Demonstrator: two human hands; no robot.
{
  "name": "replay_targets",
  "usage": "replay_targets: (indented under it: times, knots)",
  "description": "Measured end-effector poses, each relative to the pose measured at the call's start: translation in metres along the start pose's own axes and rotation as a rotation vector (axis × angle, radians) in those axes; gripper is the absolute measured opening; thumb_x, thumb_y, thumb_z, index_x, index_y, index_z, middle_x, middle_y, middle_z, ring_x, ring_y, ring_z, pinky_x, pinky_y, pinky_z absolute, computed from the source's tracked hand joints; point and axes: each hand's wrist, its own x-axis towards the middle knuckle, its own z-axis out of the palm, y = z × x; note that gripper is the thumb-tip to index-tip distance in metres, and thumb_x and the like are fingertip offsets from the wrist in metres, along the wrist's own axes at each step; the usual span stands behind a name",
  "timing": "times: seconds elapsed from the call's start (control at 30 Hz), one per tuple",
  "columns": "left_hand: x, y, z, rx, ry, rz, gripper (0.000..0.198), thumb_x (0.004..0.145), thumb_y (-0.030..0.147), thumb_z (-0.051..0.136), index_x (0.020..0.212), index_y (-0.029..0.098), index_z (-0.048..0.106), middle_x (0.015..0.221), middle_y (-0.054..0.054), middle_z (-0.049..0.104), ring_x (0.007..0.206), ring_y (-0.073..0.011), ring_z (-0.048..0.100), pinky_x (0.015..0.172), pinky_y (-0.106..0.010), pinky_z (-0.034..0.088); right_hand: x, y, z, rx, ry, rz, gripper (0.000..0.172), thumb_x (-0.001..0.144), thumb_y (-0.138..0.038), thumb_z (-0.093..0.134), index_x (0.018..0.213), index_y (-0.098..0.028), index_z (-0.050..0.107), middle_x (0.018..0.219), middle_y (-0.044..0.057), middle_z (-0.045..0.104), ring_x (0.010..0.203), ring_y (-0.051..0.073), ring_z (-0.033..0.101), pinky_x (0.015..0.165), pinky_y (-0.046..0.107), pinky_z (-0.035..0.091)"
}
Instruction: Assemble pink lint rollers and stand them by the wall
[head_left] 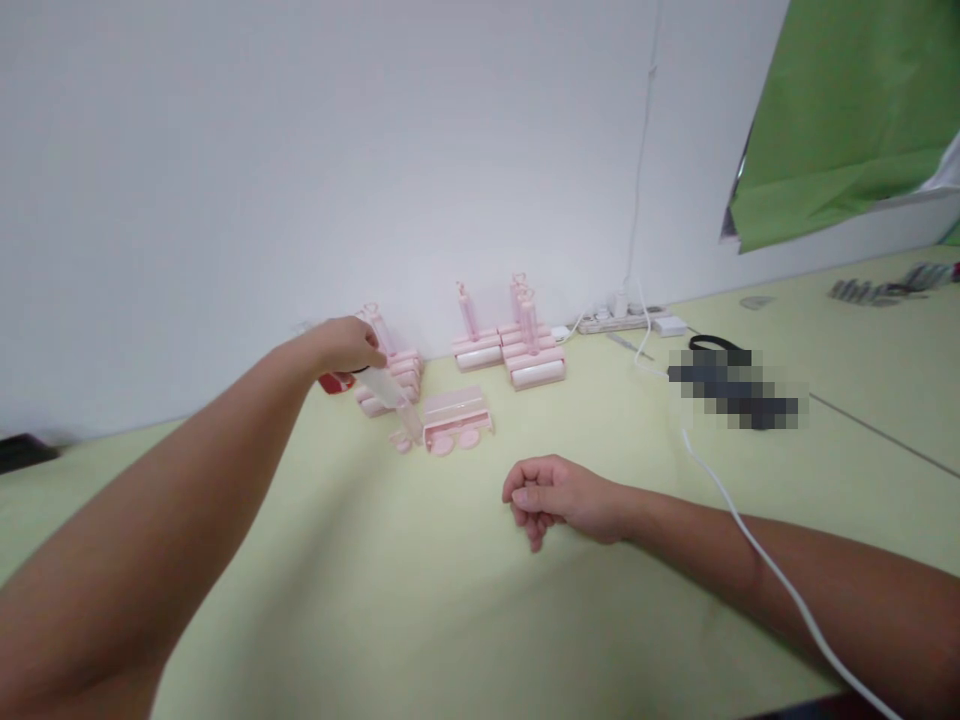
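Note:
At the left back, my left hand (pixel 349 347) reaches over the table with its fingers closed round the upper end of a whitish roll (pixel 381 387). A dark edge shows at that end, and something red (pixel 337 383) lies partly hidden below the hand. Just beneath the roll are a clear pinkish handle (pixel 409 420) and an opened pink case (pixel 457 402) with round pink pieces (pixel 444 444) in front. My right hand (pixel 559 497) rests on the table nearer me, fingers loosely curled and somewhat apart, with nothing visible in it.
Pink lint rollers (pixel 532 345) stand in groups by the wall, others (pixel 401 375) behind my left hand. A power strip (pixel 622 319) with an adapter (pixel 670 326) lies at the back. A white cable (pixel 720 485) crosses over my right forearm. A blurred dark object (pixel 731 385) lies to the right.

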Motion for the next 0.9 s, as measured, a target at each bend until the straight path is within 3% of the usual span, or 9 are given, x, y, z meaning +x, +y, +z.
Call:
replay_targets:
  times: [0.17, 0.27, 0.37, 0.43, 0.5, 0.6, 0.73, 0.8, 0.9]
  knots:
    - [-0.054, 0.025, -0.037, -0.003, 0.307, 0.063, 0.049, 0.072, 0.046, 0.065, 0.116, 0.022, 0.066, 0.097, -0.002, 0.071, 0.088, -0.0232, 0.068, 0.081, -0.031, 0.052, 0.000, -0.001, 0.002, 0.074, 0.020, 0.007, 0.035, 0.083, -0.041, 0.070, 0.102, -0.016, 0.055, 0.071, -0.001, 0.064, 0.051, 0.011, 0.062, 0.050, 0.026, 0.055]
    - [-0.110, 0.060, -0.033, -0.204, 0.091, 0.195, 0.050, 0.079, 0.048, 0.060, 0.124, 0.027, 0.062, 0.091, 0.000, 0.070, 0.079, -0.0189, 0.068, 0.072, -0.028, 0.051, -0.001, -0.003, 0.002, 0.130, 0.047, -0.047, 0.053, 0.084, -0.045, 0.069, 0.123, -0.021, 0.044, 0.087, 0.001, 0.064, 0.055, 0.012, 0.062, 0.050, 0.030, 0.058]
    - [-0.160, 0.096, -0.009, -0.322, -0.150, 0.445, 0.045, 0.075, 0.042, 0.068, 0.118, 0.030, 0.063, 0.086, 0.001, 0.070, 0.074, -0.0177, 0.067, 0.064, -0.026, 0.050, -0.002, -0.004, 0.002, 0.120, 0.021, -0.126, 0.073, 0.077, -0.046, 0.076, 0.134, -0.027, 0.036, 0.099, 0.002, 0.060, 0.067, 0.013, 0.064, 0.051, 0.030, 0.059]
    - [-0.178, 0.113, 0.012, -0.430, -0.156, 0.563, 0.042, 0.072, 0.038, 0.073, 0.112, 0.028, 0.064, 0.091, -0.002, 0.070, 0.077, -0.0184, 0.067, 0.064, -0.026, 0.051, -0.003, -0.002, 0.002, 0.049, -0.024, -0.123, 0.070, 0.072, -0.042, 0.082, 0.128, -0.024, 0.044, 0.097, 0.002, 0.059, 0.072, 0.014, 0.064, 0.051, 0.027, 0.059]
    - [-0.181, 0.122, 0.032, -0.636, -0.176, 0.660, 0.044, 0.075, 0.043, 0.071, 0.112, 0.022, 0.061, 0.095, -0.005, 0.069, 0.079, -0.0188, 0.067, 0.064, -0.027, 0.052, -0.003, 0.000, 0.003, -0.037, -0.038, -0.087, 0.057, 0.069, -0.038, 0.084, 0.114, -0.018, 0.055, 0.096, 0.004, 0.061, 0.072, 0.014, 0.063, 0.051, 0.024, 0.057]
    - [-0.165, 0.120, 0.061, -0.884, -0.111, 0.572, 0.042, 0.091, 0.054, 0.047, 0.106, 0.017, 0.059, 0.087, -0.005, 0.067, 0.070, -0.0165, 0.066, 0.057, -0.026, 0.050, -0.004, 0.003, 0.004, -0.081, 0.020, -0.087, 0.045, 0.073, -0.039, 0.082, 0.102, -0.014, 0.058, 0.092, 0.005, 0.063, 0.068, 0.013, 0.061, 0.047, 0.022, 0.055]
    - [-0.136, 0.107, 0.101, -0.414, 0.157, 0.466, 0.035, 0.094, 0.043, 0.046, 0.085, 0.016, 0.066, 0.079, -0.008, 0.068, 0.073, -0.0195, 0.063, 0.065, -0.029, 0.045, -0.001, 0.004, 0.005, 0.024, 0.130, -0.153, 0.051, 0.075, -0.046, 0.079, 0.107, -0.015, 0.054, 0.088, 0.006, 0.065, 0.065, 0.016, 0.063, 0.043, 0.024, 0.054]
    - [-0.129, 0.103, 0.119, -0.202, 0.145, 0.420, 0.030, 0.092, 0.036, 0.048, 0.083, 0.016, 0.068, 0.083, -0.010, 0.070, 0.076, -0.0211, 0.064, 0.068, -0.031, 0.045, 0.000, 0.005, 0.005, 0.065, 0.159, -0.155, 0.053, 0.076, -0.047, 0.077, 0.109, -0.015, 0.052, 0.089, 0.006, 0.065, 0.067, 0.016, 0.064, 0.044, 0.025, 0.055]
    - [-0.129, 0.104, 0.138, -0.138, 0.087, 0.393, 0.027, 0.090, 0.028, 0.049, 0.077, 0.016, 0.068, 0.081, -0.011, 0.071, 0.073, -0.0209, 0.064, 0.067, -0.030, 0.044, 0.000, 0.006, 0.004, 0.062, 0.161, -0.140, 0.052, 0.077, -0.048, 0.077, 0.110, -0.016, 0.052, 0.090, 0.006, 0.065, 0.067, 0.016, 0.065, 0.046, 0.026, 0.056]
